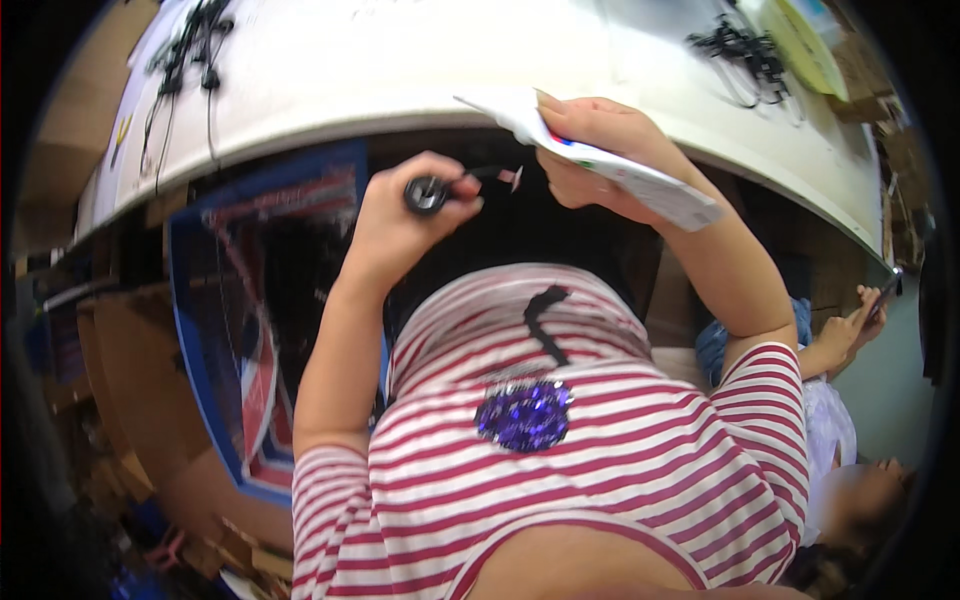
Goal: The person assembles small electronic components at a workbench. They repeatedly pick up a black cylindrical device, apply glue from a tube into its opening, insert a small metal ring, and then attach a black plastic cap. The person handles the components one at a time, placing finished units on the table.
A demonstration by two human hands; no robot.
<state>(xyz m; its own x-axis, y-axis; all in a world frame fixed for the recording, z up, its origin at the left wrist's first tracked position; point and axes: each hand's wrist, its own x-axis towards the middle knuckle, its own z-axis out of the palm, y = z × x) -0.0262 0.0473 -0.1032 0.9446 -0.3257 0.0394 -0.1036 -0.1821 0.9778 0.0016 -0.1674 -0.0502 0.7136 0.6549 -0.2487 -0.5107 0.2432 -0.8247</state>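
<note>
My left hand (400, 215) is closed round a black piece with a round, ring-like end (427, 195); its exact kind I cannot make out. From that hand a short dark lead with a pinkish-white tip (512, 179) sticks out to the right. My right hand (615, 150) grips a flat white packet (665, 197) with printing and small coloured marks, held slanted, its narrow upper end pointing left over the table edge. Whether the packet is a bag or a folded box is unclear. Both hands are in the air in front of my striped shirt, apart from each other.
A white table (400, 60) spans the far side. Black cables (195, 45) lie at its left, with ends hanging over the edge, and another cable bundle (740, 48) at its right. A blue-framed crate (190, 290) stands below left. At right, another person's hand holds a phone (884, 294).
</note>
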